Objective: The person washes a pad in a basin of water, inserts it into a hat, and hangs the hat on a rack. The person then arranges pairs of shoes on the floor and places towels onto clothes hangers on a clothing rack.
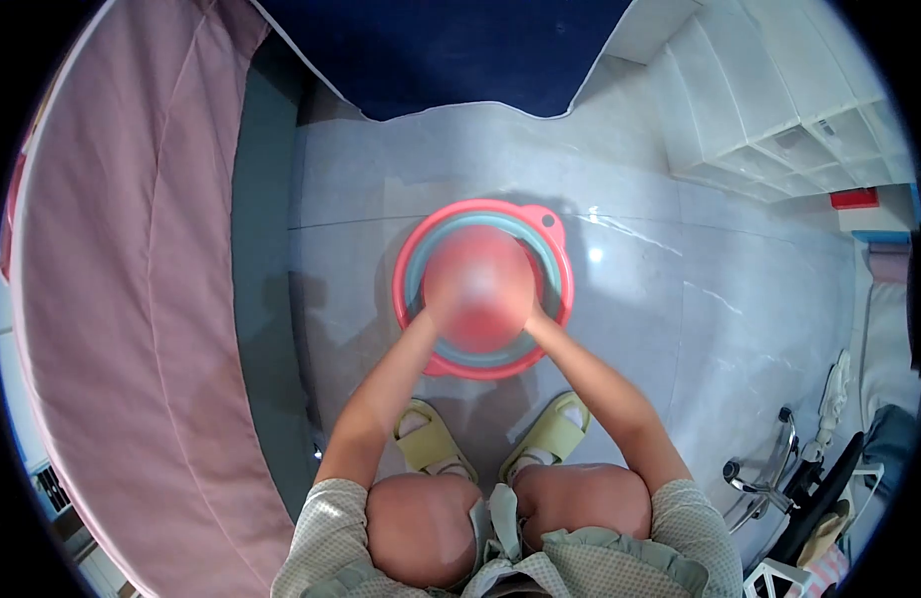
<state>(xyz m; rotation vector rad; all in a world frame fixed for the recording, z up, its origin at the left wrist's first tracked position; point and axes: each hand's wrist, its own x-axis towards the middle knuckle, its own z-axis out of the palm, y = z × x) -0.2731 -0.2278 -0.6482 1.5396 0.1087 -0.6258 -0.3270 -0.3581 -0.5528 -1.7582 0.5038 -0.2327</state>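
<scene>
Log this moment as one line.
Left hand, right hand: both blurred, grip unclear | round pink-rimmed plastic basin: below or around hands, on grey tiled floor | yellow-green slippers: worn

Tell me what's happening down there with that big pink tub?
A person is bent low over a pink-rimmed tub that sits on the grey floor. Both arms reach over its near edge, so the left grip and the right grip are over the middle of the tub. A reddish blur covers that spot, so I can't tell what they hold, if anything. The tub stands just beyond the person's yellow-green slippers.
</scene>
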